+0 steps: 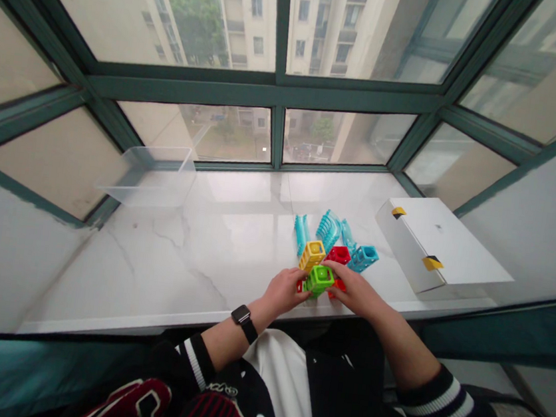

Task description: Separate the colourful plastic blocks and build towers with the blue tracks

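Observation:
My left hand (287,291), a dark watch at its wrist, is closed at the left side of a bright green toy building block (320,279). My right hand (355,289) grips the same block from the right with bent fingers. Bits of red toy pieces show beside and under the fingers, partly hidden. Just behind stand a yellow block (312,255), a red block (339,255) and a blue block (363,258). Farther back are translucent blue track pieces, a straight one (300,234) and a curved ribbed one (328,231).
A clear plastic bin (147,187) stands at the back left of the white marbled sill (225,229). To the right lies a white box (447,244) with yellow-and-black tabs. Green-framed windows (281,92) enclose the sill, and its front edge runs close to my body.

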{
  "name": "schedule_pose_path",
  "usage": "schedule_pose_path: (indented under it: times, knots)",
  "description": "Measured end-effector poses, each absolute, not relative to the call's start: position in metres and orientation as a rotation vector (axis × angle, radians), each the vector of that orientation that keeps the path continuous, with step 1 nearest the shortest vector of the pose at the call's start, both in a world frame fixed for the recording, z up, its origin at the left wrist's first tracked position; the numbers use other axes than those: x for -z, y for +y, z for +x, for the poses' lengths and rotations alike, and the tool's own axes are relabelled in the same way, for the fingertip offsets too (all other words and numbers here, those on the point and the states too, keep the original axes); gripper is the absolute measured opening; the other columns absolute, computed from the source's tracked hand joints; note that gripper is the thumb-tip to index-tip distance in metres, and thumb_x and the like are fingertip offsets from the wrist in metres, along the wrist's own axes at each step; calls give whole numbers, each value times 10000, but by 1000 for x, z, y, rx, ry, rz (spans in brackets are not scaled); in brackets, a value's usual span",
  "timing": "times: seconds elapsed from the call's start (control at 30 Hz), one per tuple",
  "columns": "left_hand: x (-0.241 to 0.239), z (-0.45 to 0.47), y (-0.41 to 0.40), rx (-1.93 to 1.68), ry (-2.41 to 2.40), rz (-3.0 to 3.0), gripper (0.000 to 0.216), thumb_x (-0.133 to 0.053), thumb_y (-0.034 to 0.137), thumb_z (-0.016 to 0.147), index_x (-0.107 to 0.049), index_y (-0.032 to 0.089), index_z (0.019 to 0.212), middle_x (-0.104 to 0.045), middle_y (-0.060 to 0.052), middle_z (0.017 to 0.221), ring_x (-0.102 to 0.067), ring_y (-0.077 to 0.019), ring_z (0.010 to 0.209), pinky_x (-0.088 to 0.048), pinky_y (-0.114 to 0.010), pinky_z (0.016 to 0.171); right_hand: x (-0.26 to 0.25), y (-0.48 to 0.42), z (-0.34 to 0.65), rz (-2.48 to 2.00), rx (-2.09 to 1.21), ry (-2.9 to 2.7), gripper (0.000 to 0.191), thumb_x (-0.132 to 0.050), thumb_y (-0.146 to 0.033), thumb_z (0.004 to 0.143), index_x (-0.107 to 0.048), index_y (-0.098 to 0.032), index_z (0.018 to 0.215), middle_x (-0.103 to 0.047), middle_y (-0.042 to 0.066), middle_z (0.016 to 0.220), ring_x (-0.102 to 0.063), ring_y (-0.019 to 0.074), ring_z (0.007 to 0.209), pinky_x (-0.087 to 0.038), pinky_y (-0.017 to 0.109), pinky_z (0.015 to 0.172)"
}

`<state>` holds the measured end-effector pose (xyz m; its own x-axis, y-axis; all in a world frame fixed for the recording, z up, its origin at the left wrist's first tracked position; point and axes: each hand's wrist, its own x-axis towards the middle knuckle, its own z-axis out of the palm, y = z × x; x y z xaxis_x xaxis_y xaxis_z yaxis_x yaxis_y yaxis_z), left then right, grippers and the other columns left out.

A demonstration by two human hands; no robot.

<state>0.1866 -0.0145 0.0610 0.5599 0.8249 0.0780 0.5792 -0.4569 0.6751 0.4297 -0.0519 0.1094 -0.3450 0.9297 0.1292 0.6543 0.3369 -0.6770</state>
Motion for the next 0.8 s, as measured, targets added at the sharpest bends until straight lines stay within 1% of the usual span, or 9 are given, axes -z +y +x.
schedule_pose_path:
  times: [0.13,0.2,0.23,0.27,0.3,0.37,0.47,0.63,0.8]
  knots:
    - [-64,176,-12,-578,1104,2110,419,-828,391,792,-718,229,1163,-748,-84,1097,-679,-258,988,-518,-375,901,-106,-53,430,-1381,-687,-2115,590,-638,-222,905,-517,-277,1479,-638,106,1447,-636,285,1304,-517,508,1110]
    - [-66,166,-9,-609,1139,2015,345,-791,449,819,-737,229,1078,-754,-70,1027,-676,-238,937,-518,-359,872,-106,-54,430,-1375,-666,-2125,610,-635,-217,904,-508,-284,1496,-637,105,1450,-635,285,1309,-518,508,1112]
    - [-67,160,-7,-626,1173,1949,299,-752,483,844,-742,228,999,-751,-59,970,-671,-225,900,-518,-346,845,-106,-54,430,-1376,-655,-2129,620,-634,-215,903,-502,-285,1505,-637,106,1452,-636,286,1308,-520,508,1112]
    - [-68,153,-6,-642,1209,1867,301,-703,519,871,-736,222,914,-740,-49,902,-664,-211,856,-518,-331,809,-106,-55,430,-1379,-648,-2131,628,-633,-215,903,-497,-285,1512,-636,107,1453,-638,287,1306,-522,508,1110]
    - [-68,147,-4,-659,1243,1762,350,-653,555,894,-719,214,848,-719,-40,830,-657,-197,804,-516,-315,763,-107,-55,430,-1383,-643,-2132,632,-631,-218,905,-493,-284,1518,-637,107,1453,-640,288,1305,-523,508,1109]
    - [-69,134,-1,-694,1274,1491,458,-591,632,902,-686,194,812,-663,-24,725,-640,-174,692,-506,-284,661,-108,-56,429,-1393,-642,-2131,627,-630,-232,912,-491,-285,1522,-640,104,1453,-643,289,1302,-525,506,1107]
    - [-69,119,0,-773,1221,1100,544,-635,711,836,-660,168,855,-617,-9,692,-618,-151,594,-529,-279,588,-108,-57,429,-1412,-648,-2125,616,-637,-252,917,-498,-280,1516,-648,103,1447,-663,288,1273,-538,494,1090]
    - [-75,106,-7,-900,1140,829,516,-759,655,768,-655,155,847,-613,-14,738,-612,-143,631,-618,-337,635,-108,-58,427,-1420,-634,-2110,629,-638,-235,905,-505,-280,1519,-661,101,1433,-681,279,1245,-555,477,1066]
    - [-78,101,-14,-938,1056,662,385,-770,520,827,-681,152,892,-620,-28,804,-623,-153,722,-657,-398,728,-109,-59,427,-1423,-599,-2127,659,-646,-230,900,-495,-286,1540,-662,97,1438,-682,281,1248,-545,483,1080]
